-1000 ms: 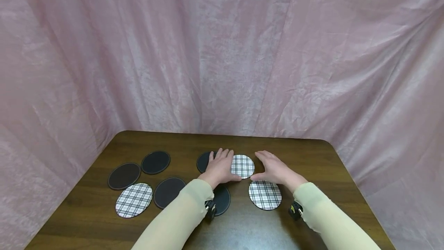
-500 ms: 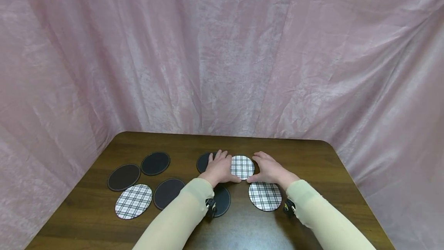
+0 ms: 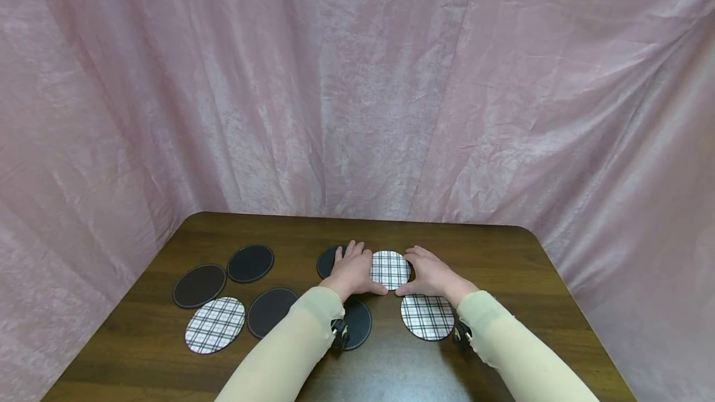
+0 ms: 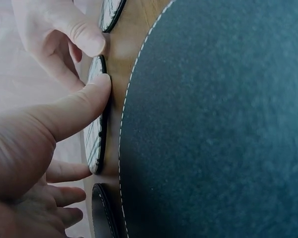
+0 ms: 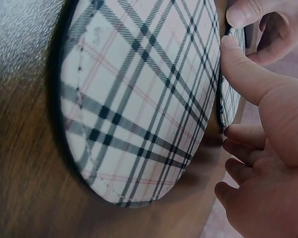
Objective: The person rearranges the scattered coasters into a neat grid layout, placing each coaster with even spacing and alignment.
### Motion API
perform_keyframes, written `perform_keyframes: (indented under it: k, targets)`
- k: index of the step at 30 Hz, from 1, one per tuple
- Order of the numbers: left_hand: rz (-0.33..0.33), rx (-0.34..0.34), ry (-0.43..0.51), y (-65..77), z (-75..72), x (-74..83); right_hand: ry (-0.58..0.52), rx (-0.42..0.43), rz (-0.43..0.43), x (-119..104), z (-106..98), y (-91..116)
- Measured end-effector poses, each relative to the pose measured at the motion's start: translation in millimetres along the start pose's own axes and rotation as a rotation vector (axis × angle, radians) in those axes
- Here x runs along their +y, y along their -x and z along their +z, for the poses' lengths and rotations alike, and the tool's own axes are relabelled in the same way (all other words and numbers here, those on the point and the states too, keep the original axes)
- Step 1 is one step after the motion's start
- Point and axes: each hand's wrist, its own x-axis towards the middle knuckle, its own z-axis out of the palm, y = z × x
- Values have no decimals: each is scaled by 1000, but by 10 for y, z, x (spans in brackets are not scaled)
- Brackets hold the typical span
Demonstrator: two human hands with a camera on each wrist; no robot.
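Note:
A round plaid coaster (image 3: 390,270) lies on the table between both hands. My left hand (image 3: 353,272) holds its left side, thumb at the near edge; in the left wrist view that thumb (image 4: 84,106) touches the rim and the forefinger meets the rim further along. From the right, my right hand (image 3: 432,273) grips the same coaster (image 5: 232,84) between thumb and forefinger. Under the right wrist lies a second plaid coaster (image 3: 427,318), large in the right wrist view. Black coasters (image 3: 329,261) (image 3: 357,324) lie beside and below the left hand, partly covered by it and its sleeve.
On the left of the brown wooden table (image 3: 503,247) lie a third plaid coaster (image 3: 215,325) and black coasters (image 3: 199,285) (image 3: 251,263) (image 3: 272,312). A pink curtain (image 3: 357,79) hangs behind the table's far edge.
My right hand has moved left and closed in on the right side of the far plaid coaster. The left hand has stayed nearly in place, and the coasters have hardly shifted.

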Motion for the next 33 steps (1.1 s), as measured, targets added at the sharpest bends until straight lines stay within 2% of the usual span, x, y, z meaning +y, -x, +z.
perform_keyframes:
  k: [3,8,10,14,18,23,30,33]
  targets:
    - [-2,4,18,-2,7,5,-11,21,-17,59,38,-29]
    - [-4,19,32,55,-51,60,11,93,-95,341,249,-183]
    - [-10,23,29,98,-97,102,51,131,-132,499,380,-263]
    - [-23,19,33,163,-171,176,25,118,-107,369,307,-223]
    - [-30,2,33,207,-236,223,-29,90,-52,79,99,-77]
    - [-6,22,6,267,-282,240,-16,95,-3,-31,48,-16]
    - [16,44,-44,269,-267,221,-34,124,-13,68,102,-63]
    - [16,50,-34,256,-249,212,-22,175,-64,343,295,-188]
